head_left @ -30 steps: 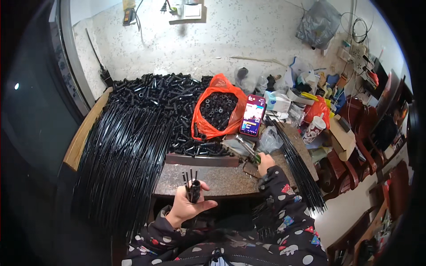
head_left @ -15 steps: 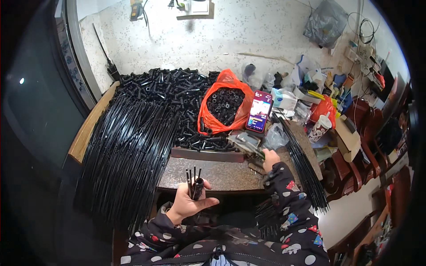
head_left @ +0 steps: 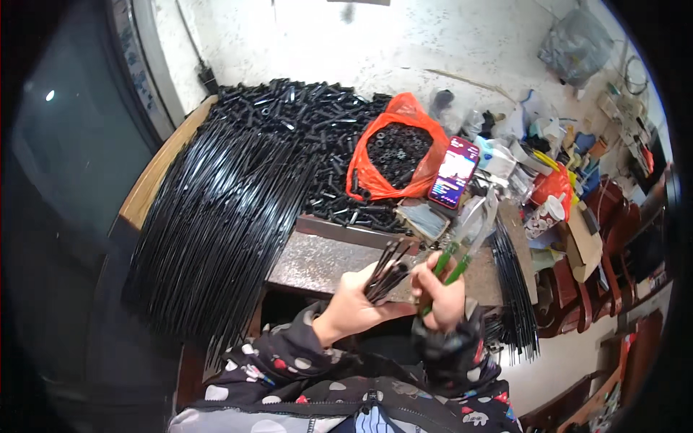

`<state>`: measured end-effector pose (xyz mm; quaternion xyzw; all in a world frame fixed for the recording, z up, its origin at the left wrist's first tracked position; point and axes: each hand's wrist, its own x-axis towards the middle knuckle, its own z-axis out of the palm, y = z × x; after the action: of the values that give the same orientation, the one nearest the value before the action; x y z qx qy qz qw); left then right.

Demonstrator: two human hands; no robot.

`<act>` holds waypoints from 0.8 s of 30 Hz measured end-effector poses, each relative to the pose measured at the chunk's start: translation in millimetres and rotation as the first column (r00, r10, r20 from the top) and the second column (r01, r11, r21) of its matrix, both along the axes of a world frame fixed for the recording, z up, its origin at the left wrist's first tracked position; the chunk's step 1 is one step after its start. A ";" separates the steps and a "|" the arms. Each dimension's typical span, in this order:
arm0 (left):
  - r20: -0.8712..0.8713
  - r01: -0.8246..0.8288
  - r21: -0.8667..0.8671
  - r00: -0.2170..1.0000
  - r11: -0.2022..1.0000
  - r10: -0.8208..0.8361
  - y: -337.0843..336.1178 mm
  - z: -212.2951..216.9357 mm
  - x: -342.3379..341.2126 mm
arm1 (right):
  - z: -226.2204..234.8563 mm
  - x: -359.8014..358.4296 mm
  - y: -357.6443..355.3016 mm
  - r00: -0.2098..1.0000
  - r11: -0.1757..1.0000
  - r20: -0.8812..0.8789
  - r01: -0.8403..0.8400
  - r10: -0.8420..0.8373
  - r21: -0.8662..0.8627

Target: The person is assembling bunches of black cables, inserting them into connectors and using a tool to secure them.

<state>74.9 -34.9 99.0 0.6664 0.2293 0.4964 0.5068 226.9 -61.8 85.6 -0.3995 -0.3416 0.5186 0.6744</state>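
Note:
Close in front of me, my left hand [head_left: 355, 309] is closed around several thin black rods [head_left: 386, 257] and a thicker black tubular piece [head_left: 391, 281], their ends pointing up. Just to its right, my right hand [head_left: 444, 299] grips a green-handled tool [head_left: 455, 265]. Two long, pale, shiny arms reach up and away from its green handles; they are blurred, so its exact kind is unclear. Both hands are near each other above the near table edge. Part of the tool's lower end is hidden by my right fingers.
Long black rods [head_left: 216, 216] cover the left side, with a heap of black tubular parts [head_left: 289, 108] behind. An orange bag [head_left: 354, 173] holds small black rings. A phone [head_left: 455, 173] stands beside it. More rods [head_left: 514, 289], a patterned cup [head_left: 545, 216] and clutter lie right.
My right hand has lifted the green-handled tool from beside the plastic bags and brought it toward my left hand. My left hand has moved right, its rods now tilted. The view has shifted.

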 end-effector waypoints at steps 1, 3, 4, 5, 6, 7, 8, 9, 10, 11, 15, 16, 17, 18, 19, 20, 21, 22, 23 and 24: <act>0.069 -0.008 0.035 0.998 0.999 0.006 -1.5 2.1 3.0 | 9.4 -14.2 -10.0 0.998 0.999 -0.040 -0.039 0.040 0.021; 0.023 0.008 0.101 1.000 0.995 -0.011 -3.0 -0.4 0.8 | 13.2 -34.1 -19.0 1.000 1.000 0.021 -0.002 0.002 0.005; 0.044 0.039 -0.029 0.998 0.999 -0.037 -7.6 -0.7 -0.8 | 9.8 -38.6 -21.9 1.000 0.998 0.005 0.012 -0.012 0.054; 0.069 0.071 -0.157 0.996 0.985 -0.061 -12.5 -1.2 -3.3 | 6.6 -42.2 -24.1 1.000 0.994 -0.011 0.028 -0.027 0.103; 0.067 0.066 -0.162 0.996 0.985 -0.056 -14.2 -3.9 -6.5 | 4.3 -44.6 -25.5 1.000 0.995 -0.014 0.023 -0.022 0.099; 0.069 0.028 -0.098 0.997 0.995 -0.021 -15.5 -6.1 -9.6 | 3.5 -46.2 -26.9 1.000 0.988 0.022 -0.004 0.001 0.152; 0.072 -0.010 -0.033 0.997 0.999 0.012 -16.7 -6.8 -12.6 | 3.3 -48.1 -28.2 0.998 0.978 0.059 -0.032 0.021 0.205; 0.072 -0.013 -0.034 0.997 0.999 0.015 -19.5 -4.0 -16.1 | 5.7 -51.7 -30.1 0.998 0.978 0.058 -0.035 0.023 0.205; 0.071 0.010 -0.088 0.997 0.996 -0.004 -22.0 0.3 -18.5 | 8.8 -55.0 -31.4 0.999 0.979 0.034 -0.028 0.022 0.204; 0.071 0.034 -0.141 0.997 0.989 -0.024 -23.2 2.4 -20.2 | 10.6 -57.0 -32.3 1.000 0.979 0.010 -0.020 0.019 0.203; 0.047 -0.027 -0.060 0.998 0.998 0.029 -23.5 -2.9 -23.5 | 15.2 -60.8 -35.2 0.999 0.967 0.044 -0.039 0.028 0.250; 0.047 -0.027 -0.058 0.998 0.998 0.030 -23.7 -2.9 -24.0 | 15.8 -62.2 -35.9 0.997 0.970 0.081 -0.017 -0.003 0.241; 0.068 -0.066 -0.021 0.995 0.998 0.067 -23.8 -2.5 -24.3 | 16.6 -63.9 -36.5 0.993 0.973 0.117 0.004 -0.032 0.232; 0.090 -0.107 0.014 0.990 0.994 0.105 -23.9 -2.4 -24.6 | 18.0 -67.3 -37.3 0.993 0.972 0.116 0.000 -0.028 0.235; 0.091 -0.111 0.019 0.990 0.994 0.109 -24.8 -3.7 -23.2 | 20.2 -71.1 -37.8 0.969 0.964 0.218 0.056 -0.116 0.261; 0.062 -0.191 -0.022 0.980 0.981 0.192 -26.8 -6.2 -20.8 | 21.3 -73.6 -38.0 0.928 0.950 0.314 0.106 -0.200 0.293; 0.029 -0.273 -0.060 0.961 0.960 0.275 -27.0 -7.4 -18.6 | 19.9 -71.4 -39.7 0.860 0.930 0.440 0.098 -0.259 0.355; -0.005 -0.324 0.078 0.946 0.943 0.325 -27.6 -1.1 -20.7 | 16.8 -71.6 -37.7 0.794 0.879 0.493 0.104 -0.356 0.466; 0.011 -0.357 0.256 0.930 0.899 0.366 -23.6 -2.8 -19.4 | 12.1 -69.4 -36.2 0.716 0.814 0.528 0.098 -0.457 0.572; 0.016 -0.304 0.159 0.952 0.940 0.305 -25.0 -1.0 -18.1 | 6.8 -61.2 -38.6 0.620 0.820 0.624 0.056 -0.476 0.569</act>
<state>56.8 -59.9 98.0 0.6635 0.2913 0.5826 0.3681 165.7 -100.4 92.4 -0.4354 -0.6414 0.0924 0.6249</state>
